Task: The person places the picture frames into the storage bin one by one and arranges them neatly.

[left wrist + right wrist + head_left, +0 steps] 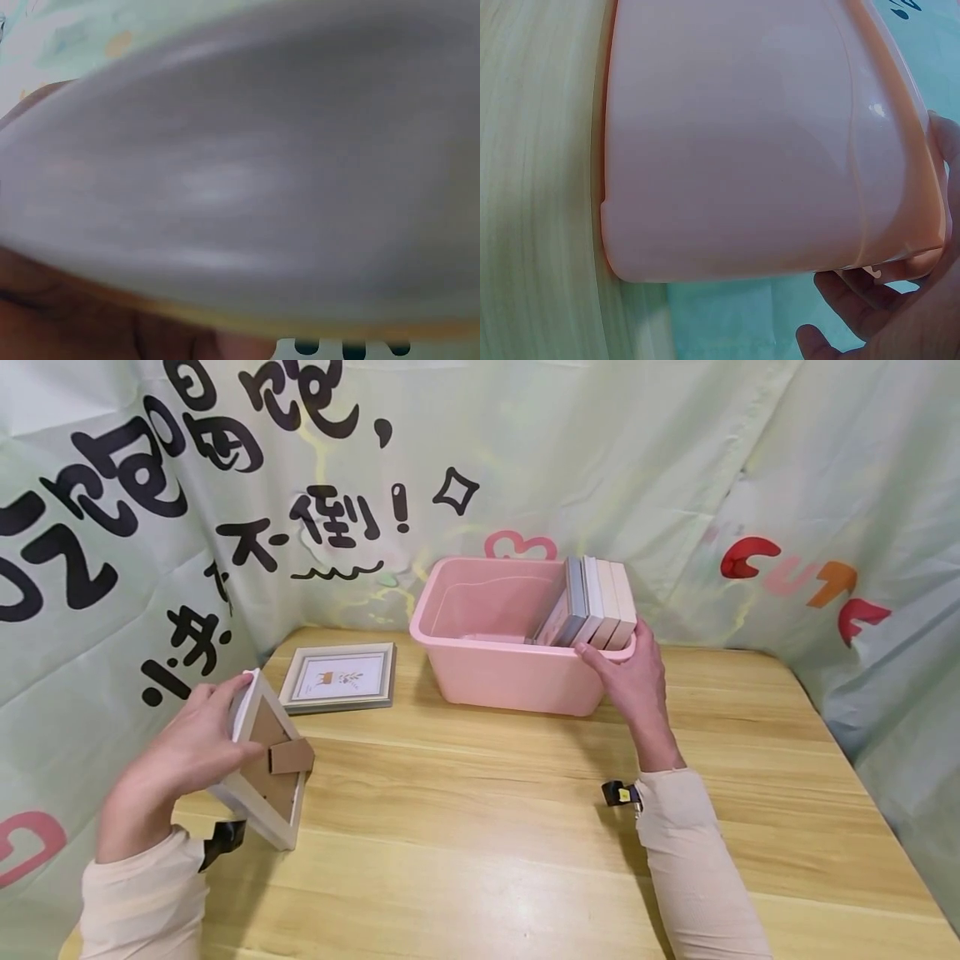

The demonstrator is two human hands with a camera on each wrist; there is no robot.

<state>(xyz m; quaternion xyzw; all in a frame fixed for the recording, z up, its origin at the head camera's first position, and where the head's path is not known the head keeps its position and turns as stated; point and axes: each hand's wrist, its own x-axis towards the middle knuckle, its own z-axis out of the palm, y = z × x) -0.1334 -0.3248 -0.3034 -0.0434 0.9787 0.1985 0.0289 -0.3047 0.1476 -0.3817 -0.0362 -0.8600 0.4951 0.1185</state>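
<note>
My left hand [187, 739] grips a white picture frame [288, 822] by its edges at the left of the table, fingers at the top and thumb at the back. The frame stands tilted, its brown backing and folding stand facing right. In the left wrist view a blurred pale surface fills most of the picture, with fingers [165, 334] below it. At the right end of a pink plastic bin [510, 681], my right hand [637, 681] holds the rim, thumb in front. Several picture frames [600, 602] stand upright side by side within the bin's right end.
A framed deer picture [341, 677] lies face up on the wooden table [480, 827], left of the bin. Behind the table hangs a pale green printed curtain [637, 460]. Each wrist wears a small black camera, such as the right one [621, 793].
</note>
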